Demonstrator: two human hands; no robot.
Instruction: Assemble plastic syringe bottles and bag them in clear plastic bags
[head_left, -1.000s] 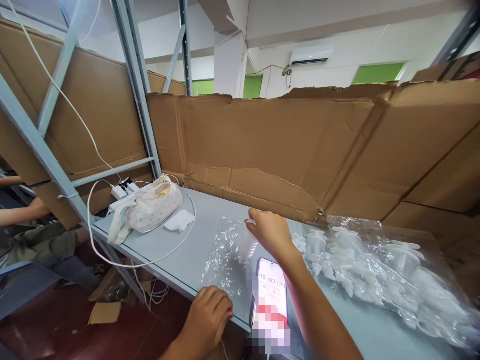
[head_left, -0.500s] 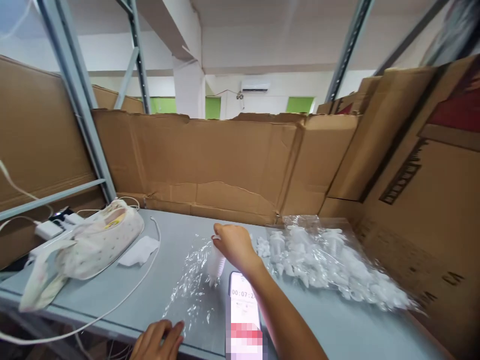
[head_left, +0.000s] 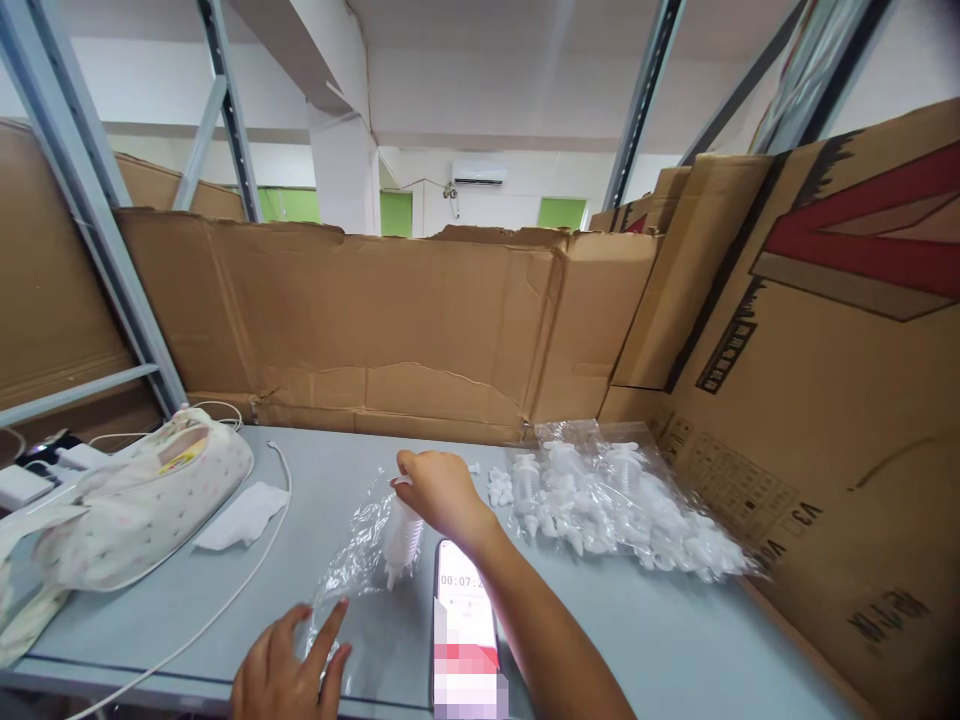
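My right hand (head_left: pixel 439 495) reaches out over the grey table and is closed around the top of a translucent, syringe-shaped plastic piece (head_left: pixel 403 545). Rings or lines mark the barrel of this piece, and its narrow tip points down toward me. Beside and partly under it lies a clear plastic bag (head_left: pixel 349 560), crinkled and flat. At the table's front edge, my left hand (head_left: pixel 289 665) has its fingers spread by the bag's near end. Whether those fingers touch the film I cannot tell. Under my right forearm lies a phone (head_left: pixel 465 625) with a running timer.
Clear bags of similar white plastic parts (head_left: pixel 630 505) lie at the right, with a small pile of white pieces (head_left: pixel 499 487) beside them. On the left are a patterned cloth pouch (head_left: pixel 150 510), a white tissue (head_left: pixel 244 515) and a white cable (head_left: pixel 259 560). Cardboard walls (head_left: pixel 390 320) enclose the table.
My left hand has lifted and moved forward onto the bag's near end, its fingers spreading. My right hand still holds the plastic piece. The view has turned slightly right.
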